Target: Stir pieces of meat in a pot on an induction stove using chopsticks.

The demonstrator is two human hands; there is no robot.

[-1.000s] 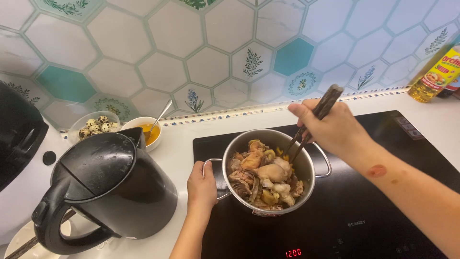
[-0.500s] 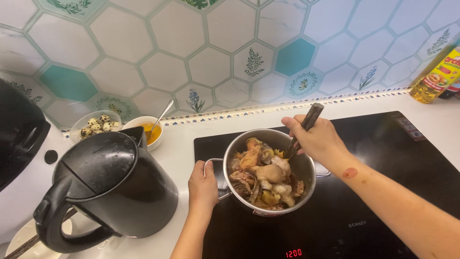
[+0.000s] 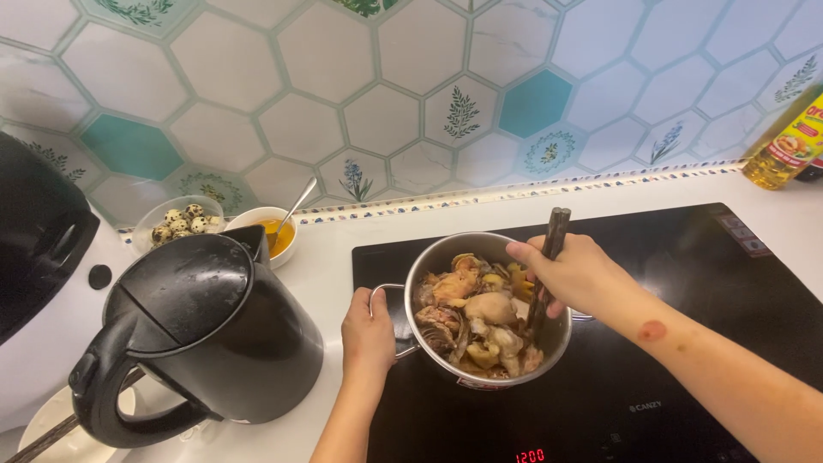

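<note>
A: Left hand [image 3: 369, 330], lower centre of the frame: clamped on what?

B: Closed round the near side handle of the steel pot [image 3: 429, 274], fingers curled over the loop, forearm rising straight from the bottom edge.

A: And the right hand [image 3: 576, 276]?

B: Pinched shut on dark chopsticks [image 3: 549, 266], tips down among the food [image 3: 476, 317], wrist cocked over the rim, forearm slanting in from the lower right.

A: Handling of the pot?

B: Probably heavy, being packed with meat pieces; rigid metal, likely hot on the black cooktop [image 3: 686, 343]. Best taken by the two side loops, never the wall. Contents soft, wet, probably slippery against thin sticks.

A: Further out?

B: Black kettle [image 3: 206, 334] at left on the white bench [image 3: 326, 266]; behind it a bowl of speckled eggs [image 3: 182, 225] and a small bowl of orange sauce [image 3: 276, 236] with a spoon.
</note>
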